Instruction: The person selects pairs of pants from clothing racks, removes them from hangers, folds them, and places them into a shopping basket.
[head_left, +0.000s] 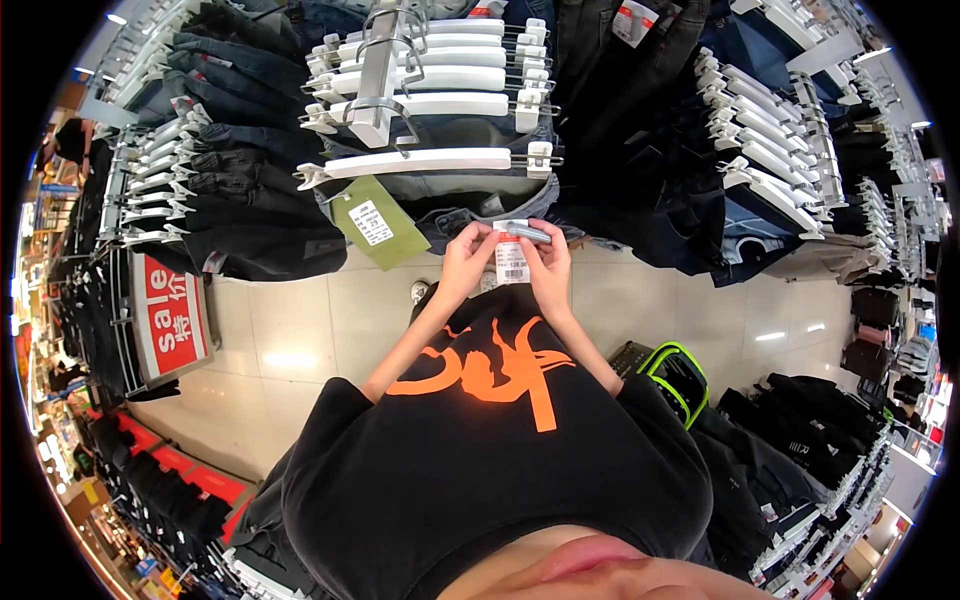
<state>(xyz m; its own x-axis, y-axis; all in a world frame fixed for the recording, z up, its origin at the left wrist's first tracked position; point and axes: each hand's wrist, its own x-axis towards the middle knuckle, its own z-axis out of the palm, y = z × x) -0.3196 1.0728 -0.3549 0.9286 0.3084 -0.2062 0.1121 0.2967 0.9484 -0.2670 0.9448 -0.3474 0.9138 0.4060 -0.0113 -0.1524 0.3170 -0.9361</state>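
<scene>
Both hands meet at a white price tag (512, 262) with a red band, in front of the jeans on the nearest hanger. My left hand (468, 258) pinches the tag's left edge. My right hand (547, 268) is closed on the tag's right side, and a grey, tube-shaped object (529, 233) lies across its fingers at the top of the tag. To the left, a green tag (385, 238) with a white label hangs from the jeans (440, 188). A white clip hanger (420, 161) holds their waistband.
More white hangers (430, 80) line a metal rail above. Racks of dark trousers (265, 215) stand left and right. A red sale sign (170, 318) is at the left. A basket with a bright green rim (684, 385) sits on the tiled floor (300, 350) at the right.
</scene>
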